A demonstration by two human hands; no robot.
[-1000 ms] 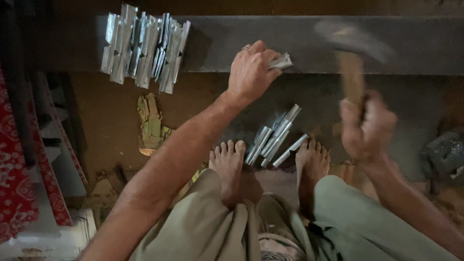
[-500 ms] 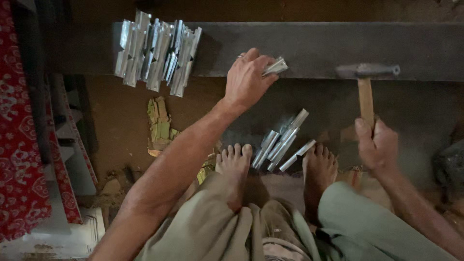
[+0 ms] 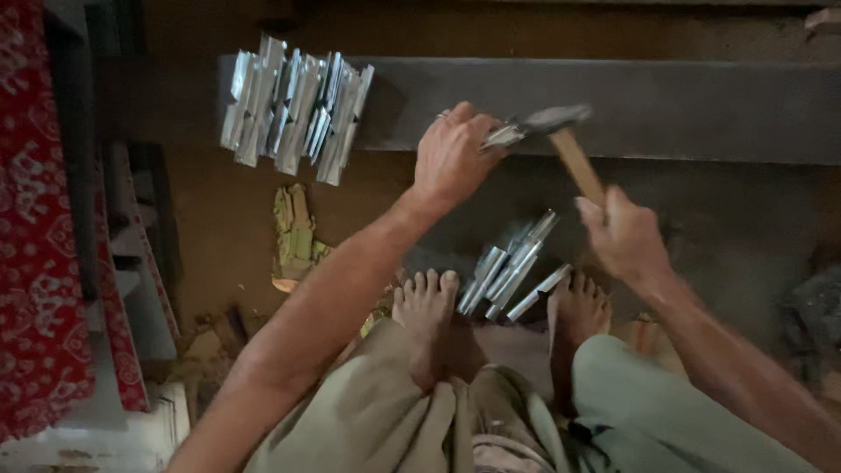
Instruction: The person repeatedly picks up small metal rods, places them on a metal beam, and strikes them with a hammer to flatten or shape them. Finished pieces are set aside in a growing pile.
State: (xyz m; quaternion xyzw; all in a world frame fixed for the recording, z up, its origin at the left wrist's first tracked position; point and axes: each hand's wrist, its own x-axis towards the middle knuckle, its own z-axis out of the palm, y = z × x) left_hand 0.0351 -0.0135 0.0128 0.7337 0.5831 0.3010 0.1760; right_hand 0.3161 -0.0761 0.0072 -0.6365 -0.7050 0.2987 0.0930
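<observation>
- Left hand (image 3: pixel 451 162) at centre frame pinches a small metal piece (image 3: pixel 501 136) against the dark beam (image 3: pixel 701 105), fingers pressed together.
- Right hand (image 3: pixel 626 236) wraps tight round the hammer (image 3: pixel 561 123); its head is down on the piece now, where half a second ago it hung off to the right.
- I count a big stack (image 3: pixel 293 109) upper left, apparently done; a few strips (image 3: pixel 512 267) wait between the feet.
</observation>
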